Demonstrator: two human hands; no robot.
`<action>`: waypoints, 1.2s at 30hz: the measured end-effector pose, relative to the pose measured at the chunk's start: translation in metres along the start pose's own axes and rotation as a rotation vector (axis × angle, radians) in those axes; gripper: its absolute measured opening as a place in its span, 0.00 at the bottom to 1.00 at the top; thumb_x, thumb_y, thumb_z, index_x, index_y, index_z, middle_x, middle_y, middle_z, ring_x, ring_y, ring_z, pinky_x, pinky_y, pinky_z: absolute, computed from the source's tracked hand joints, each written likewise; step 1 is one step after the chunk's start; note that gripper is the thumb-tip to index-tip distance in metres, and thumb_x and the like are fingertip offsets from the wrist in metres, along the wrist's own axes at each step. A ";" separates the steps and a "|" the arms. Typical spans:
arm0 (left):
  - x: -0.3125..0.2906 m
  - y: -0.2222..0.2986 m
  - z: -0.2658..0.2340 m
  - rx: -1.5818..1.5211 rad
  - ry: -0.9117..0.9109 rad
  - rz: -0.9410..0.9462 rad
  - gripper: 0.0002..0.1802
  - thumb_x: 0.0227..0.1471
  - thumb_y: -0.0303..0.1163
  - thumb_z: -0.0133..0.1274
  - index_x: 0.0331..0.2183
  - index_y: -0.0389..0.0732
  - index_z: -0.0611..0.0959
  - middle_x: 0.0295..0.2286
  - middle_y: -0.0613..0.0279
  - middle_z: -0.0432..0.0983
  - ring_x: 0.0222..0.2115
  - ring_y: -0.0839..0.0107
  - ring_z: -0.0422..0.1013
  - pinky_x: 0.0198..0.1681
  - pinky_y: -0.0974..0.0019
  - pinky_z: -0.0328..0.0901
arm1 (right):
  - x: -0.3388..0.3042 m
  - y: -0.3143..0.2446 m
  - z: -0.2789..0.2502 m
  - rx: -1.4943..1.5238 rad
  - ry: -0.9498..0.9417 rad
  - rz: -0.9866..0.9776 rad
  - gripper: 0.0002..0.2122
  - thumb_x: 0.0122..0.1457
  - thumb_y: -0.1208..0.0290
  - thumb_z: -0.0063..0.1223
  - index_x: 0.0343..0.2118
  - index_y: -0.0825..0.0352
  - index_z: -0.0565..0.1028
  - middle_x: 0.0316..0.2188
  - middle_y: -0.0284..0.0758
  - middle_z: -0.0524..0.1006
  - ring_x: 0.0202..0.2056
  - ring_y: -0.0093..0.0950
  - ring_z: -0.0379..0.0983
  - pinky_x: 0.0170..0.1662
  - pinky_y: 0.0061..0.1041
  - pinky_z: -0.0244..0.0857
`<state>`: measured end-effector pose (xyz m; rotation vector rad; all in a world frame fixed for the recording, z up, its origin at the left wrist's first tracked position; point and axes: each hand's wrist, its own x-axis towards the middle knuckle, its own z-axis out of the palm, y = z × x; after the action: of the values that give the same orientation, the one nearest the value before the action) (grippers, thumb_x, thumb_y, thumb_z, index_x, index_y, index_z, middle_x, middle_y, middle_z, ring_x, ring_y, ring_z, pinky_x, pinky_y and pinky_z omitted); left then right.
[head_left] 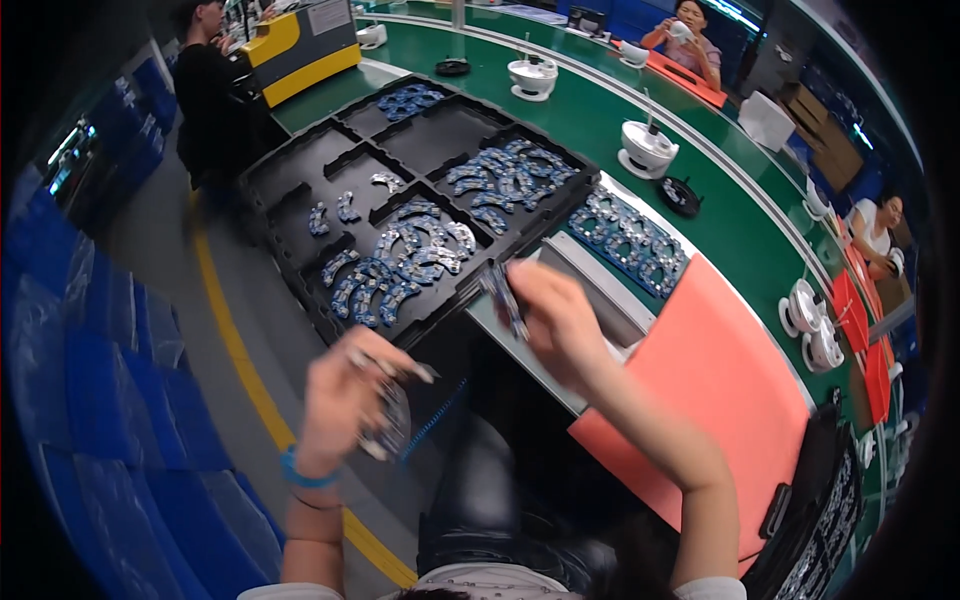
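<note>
My left hand [345, 400] is closed around several small blue curved circuit boards [392, 420] above my lap; a blue coiled cord [435, 418] hangs by it. My right hand [555, 320] pinches a thin stack of the same blue boards [503, 295] at the near edge of a black compartmented tray [300, 160]. The tray's near compartments hold heaps of blue curved boards [400, 262]; further heaps [505, 178] lie in its right compartment.
A pink-orange sheet [720, 380] lies on the green bench [590, 110] to the right, beside a panel of round blue boards [630, 238]. White round devices [645, 148] stand along the bench. Other people sit at the far left and far right. Blue crates [110, 400] are stacked left.
</note>
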<state>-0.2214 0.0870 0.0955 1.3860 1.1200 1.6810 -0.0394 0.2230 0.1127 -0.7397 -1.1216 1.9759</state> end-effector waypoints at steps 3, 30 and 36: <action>0.038 -0.004 -0.070 0.265 0.179 -0.242 0.15 0.63 0.37 0.39 0.35 0.38 0.78 0.23 0.69 0.73 0.16 0.86 0.60 0.18 0.81 0.52 | 0.079 -0.010 -0.005 -0.512 -0.020 -0.281 0.12 0.58 0.62 0.55 0.32 0.68 0.79 0.21 0.27 0.74 0.23 0.16 0.65 0.28 0.19 0.59; 0.135 -0.042 -0.184 1.053 0.291 -0.134 0.11 0.52 0.32 0.55 0.37 0.37 0.78 0.21 0.58 0.72 0.23 0.65 0.70 0.30 0.64 0.65 | 0.196 0.058 0.087 -0.922 -0.356 -0.341 0.13 0.57 0.63 0.56 0.33 0.71 0.80 0.25 0.34 0.79 0.29 0.16 0.74 0.32 0.19 0.67; 0.095 -0.006 -0.088 0.784 0.266 -0.095 0.12 0.57 0.31 0.51 0.39 0.35 0.71 0.22 0.58 0.70 0.23 0.72 0.68 0.27 0.68 0.62 | 0.129 0.061 0.093 -0.528 -0.555 -0.068 0.13 0.58 0.63 0.58 0.36 0.69 0.80 0.25 0.26 0.78 0.26 0.12 0.68 0.30 0.15 0.61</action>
<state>-0.3273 0.1578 0.1218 1.5313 2.1136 1.4333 -0.2024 0.2640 0.0856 -0.3935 -2.0184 1.8896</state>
